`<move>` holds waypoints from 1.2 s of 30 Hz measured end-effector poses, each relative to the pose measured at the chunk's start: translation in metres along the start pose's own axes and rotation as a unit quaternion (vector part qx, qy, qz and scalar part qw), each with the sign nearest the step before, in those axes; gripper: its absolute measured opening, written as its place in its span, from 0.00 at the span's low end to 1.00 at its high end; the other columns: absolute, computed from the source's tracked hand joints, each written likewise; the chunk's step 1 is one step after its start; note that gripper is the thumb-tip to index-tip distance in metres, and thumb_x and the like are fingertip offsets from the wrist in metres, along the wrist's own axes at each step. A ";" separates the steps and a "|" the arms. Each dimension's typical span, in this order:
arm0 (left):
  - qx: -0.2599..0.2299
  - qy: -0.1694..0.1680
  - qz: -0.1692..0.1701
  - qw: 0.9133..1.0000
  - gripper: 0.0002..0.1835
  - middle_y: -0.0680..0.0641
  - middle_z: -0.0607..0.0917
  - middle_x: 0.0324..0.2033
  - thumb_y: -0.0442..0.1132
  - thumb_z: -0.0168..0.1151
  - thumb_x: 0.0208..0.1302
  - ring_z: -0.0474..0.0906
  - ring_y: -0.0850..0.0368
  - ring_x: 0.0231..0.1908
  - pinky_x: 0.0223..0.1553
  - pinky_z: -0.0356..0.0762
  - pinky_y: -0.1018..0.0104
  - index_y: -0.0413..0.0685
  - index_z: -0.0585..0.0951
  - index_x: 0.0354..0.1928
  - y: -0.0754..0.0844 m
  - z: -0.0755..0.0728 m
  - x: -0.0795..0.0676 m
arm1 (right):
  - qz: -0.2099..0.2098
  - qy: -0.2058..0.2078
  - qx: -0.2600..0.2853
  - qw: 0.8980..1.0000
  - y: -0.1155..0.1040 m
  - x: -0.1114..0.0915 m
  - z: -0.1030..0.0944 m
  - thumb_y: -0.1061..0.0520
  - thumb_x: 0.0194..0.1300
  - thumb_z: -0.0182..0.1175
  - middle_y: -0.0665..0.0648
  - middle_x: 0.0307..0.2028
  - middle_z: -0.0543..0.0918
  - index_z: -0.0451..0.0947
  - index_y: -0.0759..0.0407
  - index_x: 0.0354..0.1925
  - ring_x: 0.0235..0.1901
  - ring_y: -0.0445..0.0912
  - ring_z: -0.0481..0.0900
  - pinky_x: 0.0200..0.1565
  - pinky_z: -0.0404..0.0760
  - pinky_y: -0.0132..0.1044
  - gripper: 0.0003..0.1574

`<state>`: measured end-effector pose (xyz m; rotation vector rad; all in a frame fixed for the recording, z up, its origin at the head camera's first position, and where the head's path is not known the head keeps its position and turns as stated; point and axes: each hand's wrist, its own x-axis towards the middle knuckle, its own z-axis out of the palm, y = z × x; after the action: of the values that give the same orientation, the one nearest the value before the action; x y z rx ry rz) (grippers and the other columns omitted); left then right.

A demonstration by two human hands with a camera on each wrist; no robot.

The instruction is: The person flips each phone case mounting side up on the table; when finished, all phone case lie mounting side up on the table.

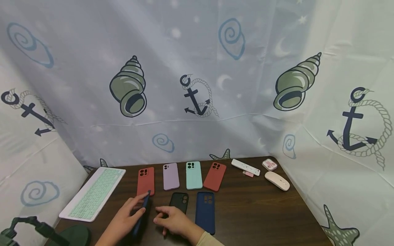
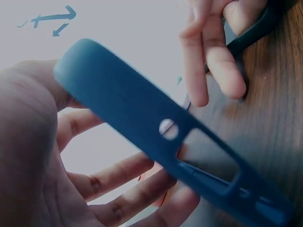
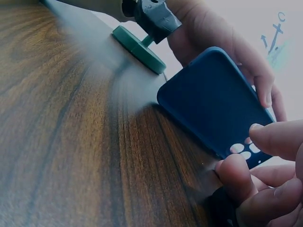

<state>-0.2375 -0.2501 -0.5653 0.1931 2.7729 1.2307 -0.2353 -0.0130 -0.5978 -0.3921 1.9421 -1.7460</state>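
Note:
A dark blue phone case (image 1: 142, 215) stands tilted on its edge above the tabletop, and my left hand (image 1: 124, 217) grips it by its long sides. The left wrist view shows the case's side wall (image 2: 113, 94) with its cutouts; its flat back (image 3: 208, 97) and round camera holes appear in the right wrist view. My right hand (image 1: 176, 220) is just right of it, fingers loosely bent and apart from the case in the head view, with nothing held. Partly hidden behind that hand lies a black phone case (image 1: 180, 199). Another blue phone case (image 1: 205, 210) lies flat to its right.
Behind the hands lie a red case (image 1: 145, 179), a lilac case (image 1: 171, 177), a mint case (image 1: 194, 177) and another red case (image 1: 214, 177). A keyboard (image 1: 95, 194) and a dark green stand base (image 1: 75, 235) are left; a white remote (image 1: 245, 167) and mouse (image 1: 277, 181) right.

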 end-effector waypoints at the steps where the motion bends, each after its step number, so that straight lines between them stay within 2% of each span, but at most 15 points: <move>1: 0.001 0.003 -0.004 1.000 0.28 0.48 0.77 0.58 0.52 0.61 0.72 0.78 0.48 0.59 0.50 0.80 0.53 0.81 0.67 0.70 0.001 -0.001 0.000 | 0.001 -0.001 0.001 1.000 0.000 0.000 0.000 0.49 0.68 0.67 0.43 0.39 0.86 0.77 0.52 0.66 0.15 0.39 0.76 0.13 0.63 0.32 0.30; 4: 0.006 0.016 -0.017 1.000 0.27 0.48 0.80 0.56 0.48 0.60 0.73 0.80 0.52 0.53 0.45 0.79 0.57 0.75 0.68 0.71 0.003 -0.007 -0.001 | 0.003 0.002 -0.001 1.000 0.000 0.000 0.001 0.49 0.68 0.67 0.43 0.38 0.86 0.79 0.52 0.64 0.15 0.39 0.76 0.12 0.62 0.32 0.28; 9: 0.017 0.052 -0.055 0.997 0.24 0.48 0.84 0.42 0.40 0.57 0.72 0.79 0.58 0.36 0.36 0.74 0.64 0.64 0.73 0.68 0.001 -0.012 0.000 | 0.000 0.002 -0.006 1.000 0.000 -0.001 0.001 0.49 0.68 0.66 0.42 0.38 0.87 0.79 0.52 0.64 0.14 0.39 0.75 0.12 0.61 0.32 0.27; 11: 0.023 0.064 -0.062 0.996 0.23 0.49 0.84 0.38 0.38 0.57 0.70 0.77 0.60 0.33 0.35 0.73 0.66 0.61 0.76 0.66 -0.001 -0.012 0.000 | -0.002 0.000 -0.005 1.000 0.000 -0.001 0.001 0.49 0.69 0.66 0.42 0.38 0.87 0.79 0.52 0.64 0.14 0.38 0.75 0.12 0.61 0.32 0.27; 14: 0.018 0.072 -0.059 0.996 0.21 0.50 0.84 0.36 0.36 0.58 0.69 0.77 0.60 0.32 0.34 0.72 0.66 0.57 0.79 0.63 -0.004 -0.011 0.000 | -0.002 -0.003 -0.003 1.000 0.000 -0.001 0.000 0.49 0.69 0.66 0.42 0.38 0.87 0.79 0.52 0.65 0.14 0.38 0.75 0.12 0.61 0.32 0.27; 18: 0.005 0.064 -0.060 0.996 0.19 0.49 0.84 0.37 0.35 0.58 0.69 0.77 0.60 0.31 0.33 0.73 0.66 0.55 0.80 0.61 -0.005 -0.010 0.001 | -0.003 -0.007 0.000 1.000 0.000 -0.002 0.000 0.49 0.69 0.66 0.42 0.38 0.88 0.79 0.52 0.65 0.14 0.38 0.75 0.12 0.61 0.32 0.28; 24: -0.007 0.044 -0.064 0.997 0.18 0.49 0.85 0.37 0.38 0.59 0.71 0.78 0.60 0.32 0.33 0.73 0.66 0.56 0.79 0.61 -0.007 -0.011 0.001 | 0.000 -0.007 0.000 1.000 0.000 -0.003 0.000 0.48 0.69 0.66 0.44 0.39 0.88 0.78 0.52 0.65 0.13 0.38 0.73 0.12 0.61 0.32 0.29; 29: 0.031 0.031 -0.064 0.997 0.18 0.50 0.83 0.34 0.40 0.59 0.72 0.75 0.58 0.31 0.33 0.71 0.63 0.55 0.79 0.62 -0.014 -0.011 0.002 | 0.003 -0.004 0.000 1.000 -0.002 -0.004 0.000 0.48 0.69 0.66 0.44 0.39 0.88 0.78 0.51 0.65 0.12 0.38 0.72 0.11 0.60 0.33 0.29; 33: 0.075 0.027 -0.062 0.995 0.16 0.51 0.83 0.33 0.39 0.61 0.69 0.74 0.59 0.32 0.33 0.71 0.62 0.50 0.81 0.57 -0.022 -0.008 0.004 | -0.005 0.001 0.002 1.000 -0.003 -0.004 0.001 0.50 0.69 0.65 0.45 0.39 0.87 0.78 0.52 0.65 0.13 0.39 0.73 0.11 0.60 0.33 0.27; 36: 0.082 0.021 -0.065 0.994 0.14 0.53 0.82 0.31 0.38 0.65 0.66 0.74 0.60 0.30 0.33 0.70 0.64 0.48 0.82 0.53 -0.027 -0.005 0.004 | -0.013 0.007 0.000 1.000 -0.003 -0.004 0.002 0.51 0.70 0.65 0.45 0.38 0.86 0.78 0.53 0.63 0.14 0.39 0.75 0.12 0.61 0.32 0.25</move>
<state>-0.2446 -0.2710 -0.5821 -0.0006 2.8704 0.9897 -0.2309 -0.0133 -0.5939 -0.4078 1.9544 -1.7693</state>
